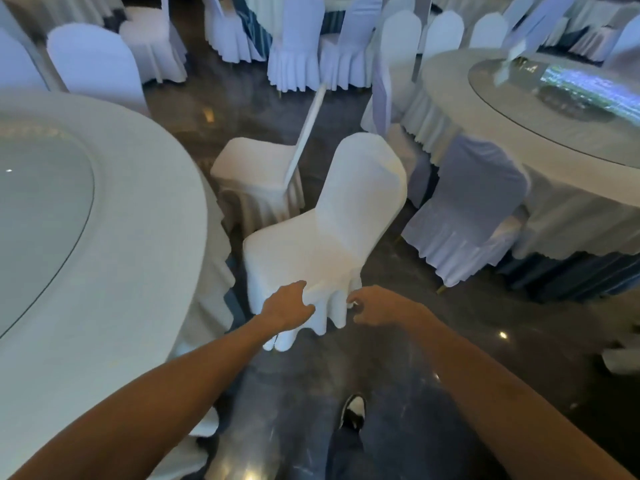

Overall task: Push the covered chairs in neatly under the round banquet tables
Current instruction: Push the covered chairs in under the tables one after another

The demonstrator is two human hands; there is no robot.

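A chair in a white cover (332, 230) stands on the dark floor in the aisle, its seat turned toward me and a little to the left. My left hand (287, 306) grips the front edge of its seat, bunching the cover. My right hand (374, 308) pinches the cover's skirt at the seat's front right corner. A large round banquet table (131, 237) with a white cloth and a glass turntable fills the left side. A second covered chair (258, 178) stands just beyond, facing that table.
Another round table (457, 109) with a glass turntable stands at the right, a covered chair (474, 209) pushed against it. Several more covered chairs (294, 46) line the back. My shoe (353, 410) is on the glossy floor below the hands.
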